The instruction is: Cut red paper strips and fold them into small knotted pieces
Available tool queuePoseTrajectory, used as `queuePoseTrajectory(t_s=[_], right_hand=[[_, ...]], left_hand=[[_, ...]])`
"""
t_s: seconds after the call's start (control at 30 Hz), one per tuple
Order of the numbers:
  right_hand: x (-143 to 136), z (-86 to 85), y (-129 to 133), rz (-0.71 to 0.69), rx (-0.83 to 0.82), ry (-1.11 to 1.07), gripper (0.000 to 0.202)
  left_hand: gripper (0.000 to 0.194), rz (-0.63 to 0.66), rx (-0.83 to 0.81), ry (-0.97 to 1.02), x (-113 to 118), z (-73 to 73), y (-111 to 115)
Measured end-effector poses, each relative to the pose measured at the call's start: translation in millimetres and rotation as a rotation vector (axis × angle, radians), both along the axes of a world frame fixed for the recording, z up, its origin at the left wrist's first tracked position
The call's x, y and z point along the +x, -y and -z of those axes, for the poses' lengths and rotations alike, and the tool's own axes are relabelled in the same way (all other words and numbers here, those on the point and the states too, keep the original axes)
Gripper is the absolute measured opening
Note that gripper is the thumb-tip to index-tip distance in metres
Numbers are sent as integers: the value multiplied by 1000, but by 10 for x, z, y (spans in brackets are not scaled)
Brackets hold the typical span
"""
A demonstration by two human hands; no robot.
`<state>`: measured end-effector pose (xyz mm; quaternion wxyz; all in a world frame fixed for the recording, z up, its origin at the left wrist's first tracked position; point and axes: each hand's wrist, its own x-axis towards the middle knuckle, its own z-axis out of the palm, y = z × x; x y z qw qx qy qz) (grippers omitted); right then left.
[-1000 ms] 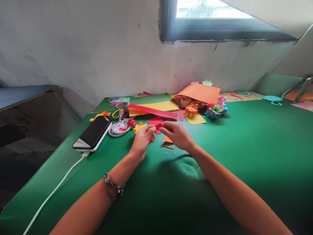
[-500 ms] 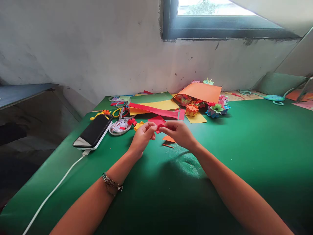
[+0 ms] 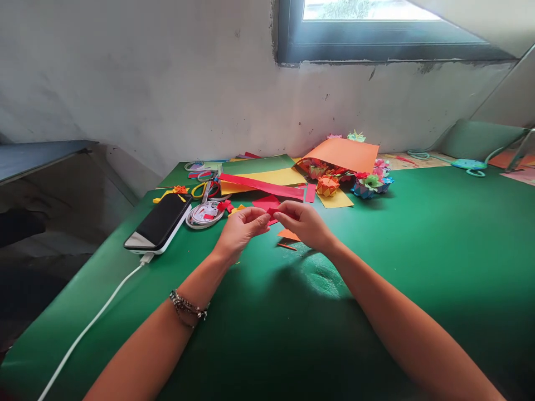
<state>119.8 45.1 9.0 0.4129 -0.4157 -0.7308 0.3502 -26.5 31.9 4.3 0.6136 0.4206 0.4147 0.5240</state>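
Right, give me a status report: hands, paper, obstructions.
Left hand, right hand: both pinching small red paper. Its shape: partly hidden. Nothing visibly blocking; orange scrap near right hand.

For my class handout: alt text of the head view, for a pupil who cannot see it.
A person's left hand and right hand hold a small piece of red paper above a green table. Beyond lie scissors, an orange sheet and paper flowers.

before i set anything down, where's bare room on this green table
Bare tabletop lies right of the right forearm, and between it and the left forearm. Crowded: the far middle and left, with paper sheets, scissors, phone and paper flowers.
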Motion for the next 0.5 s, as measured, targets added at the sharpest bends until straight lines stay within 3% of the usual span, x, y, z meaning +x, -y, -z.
queuePoseTrajectory(t_s=[0.23,0.5], right_hand=[[6,-7,13,38,79,22,20],[11,-26,28,38,61,-4,14]], left_hand=[[17,43,-143,78,-6,-48,1],[11,29,-143,155,50,-51,21]])
